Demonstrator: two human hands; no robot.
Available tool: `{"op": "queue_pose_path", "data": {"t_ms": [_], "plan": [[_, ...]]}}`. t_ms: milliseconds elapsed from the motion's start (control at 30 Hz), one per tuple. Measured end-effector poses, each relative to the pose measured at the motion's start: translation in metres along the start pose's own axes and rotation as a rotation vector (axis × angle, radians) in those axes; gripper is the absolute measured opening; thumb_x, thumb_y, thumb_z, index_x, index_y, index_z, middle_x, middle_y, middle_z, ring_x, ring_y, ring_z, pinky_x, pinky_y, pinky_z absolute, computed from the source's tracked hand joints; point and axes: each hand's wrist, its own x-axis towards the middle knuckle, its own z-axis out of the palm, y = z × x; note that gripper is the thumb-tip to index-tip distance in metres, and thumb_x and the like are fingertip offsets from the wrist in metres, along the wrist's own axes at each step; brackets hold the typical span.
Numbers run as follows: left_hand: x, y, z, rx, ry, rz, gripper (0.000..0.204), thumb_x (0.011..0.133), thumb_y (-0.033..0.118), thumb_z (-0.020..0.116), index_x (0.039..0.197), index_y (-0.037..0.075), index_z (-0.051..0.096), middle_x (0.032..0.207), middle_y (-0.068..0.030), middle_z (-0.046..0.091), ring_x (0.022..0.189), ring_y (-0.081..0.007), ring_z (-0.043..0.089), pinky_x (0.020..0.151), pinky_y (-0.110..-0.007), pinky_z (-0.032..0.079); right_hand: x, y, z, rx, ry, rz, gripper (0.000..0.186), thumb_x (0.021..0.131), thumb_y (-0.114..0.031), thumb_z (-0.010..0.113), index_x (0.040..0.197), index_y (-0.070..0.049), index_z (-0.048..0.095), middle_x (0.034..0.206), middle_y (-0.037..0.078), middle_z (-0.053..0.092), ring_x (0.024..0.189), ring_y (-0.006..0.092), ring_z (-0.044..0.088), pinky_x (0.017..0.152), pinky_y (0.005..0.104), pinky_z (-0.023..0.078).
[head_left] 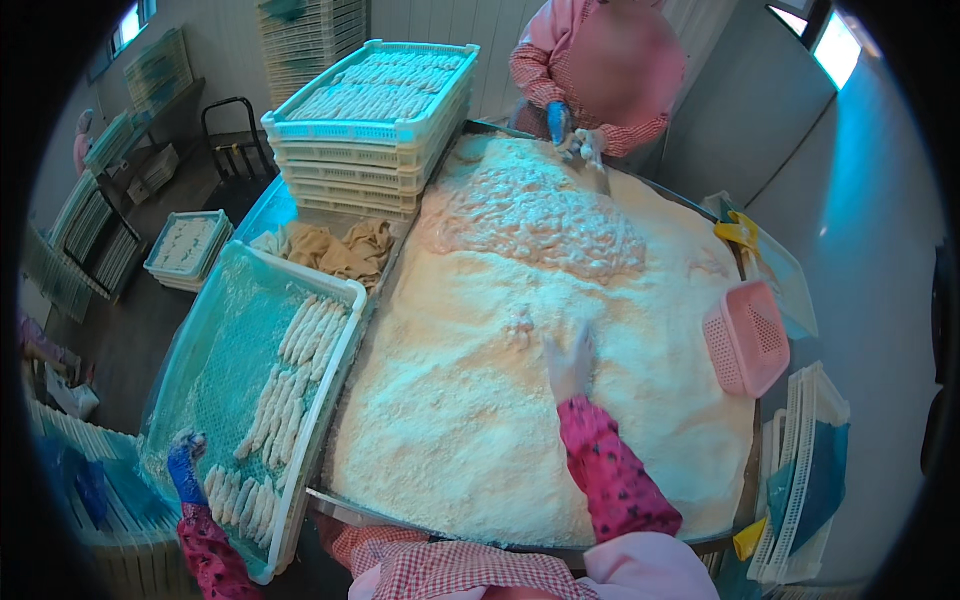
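My left hand (187, 467), in a flour-dusted blue glove, is over the near left part of a pale, green-lined tray (205, 370). Its fingers look curled together, and anything in them is hidden. Beside it lies a short row of flour-coated strips (242, 503); two more rows stretch up the tray's right side. Above the flour (480, 400) on the big table, my right hand (570, 362) in a whitish glove has thumb and fingers apart, with nothing seen between them. Just left of its fingertips is a small floured lump (520, 326). Farther back rests a large heap of wet, pinkish pieces (540, 220).
Across the table a person (590, 70) works at the heap with gloved hands. Stacked trays of coated strips (365, 130) rise at the back left, near a tan cloth (335, 250). A pink basket (745, 338) sits on the right edge. More trays (800, 475) stand at right.
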Motion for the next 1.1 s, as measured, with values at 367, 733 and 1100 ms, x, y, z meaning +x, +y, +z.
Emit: {"op": "queue_pose_path", "data": {"t_ms": [367,733,1100], "plan": [[-0.083,0.043,0.199,-0.299,-0.314,-0.005,0.017,0.086,0.019,0.058,0.091,0.004,0.055,0.069,-0.0079,0.057,0.049,-0.0178,0.054,0.041,-0.029,0.046,-0.067,-0.021,0.019,0.905,-0.304,0.557,0.033,0.077,-0.01,0.064,0.107,-0.006,0.052,0.094,0.007,0.056,0.086,0.0172,0.056,0.076,0.0323,0.047],[-0.15,0.005,0.35,0.173,-0.813,-0.017,0.038,0.087,0.012,0.057,0.122,0.0,0.049,0.113,-0.0107,0.058,0.103,-0.0166,0.055,0.09,-0.029,0.042,-0.084,0.037,-0.102,0.384,-0.463,0.321,0.027,0.08,-0.01,0.058,0.107,-0.005,0.058,0.101,0.009,0.06,0.094,0.0191,0.058,0.085,0.0323,0.044],[-0.21,-0.016,0.451,0.211,-1.058,0.19,0.06,0.08,0.014,0.064,0.131,0.0,0.037,0.132,-0.0152,0.043,0.124,-0.0224,0.039,0.102,-0.032,0.03,-0.135,-0.015,-0.063,0.84,-0.164,0.556,0.041,0.081,-0.012,0.062,0.12,-0.005,0.051,0.107,0.009,0.06,0.094,0.0149,0.057,0.076,0.0265,0.047]]}}
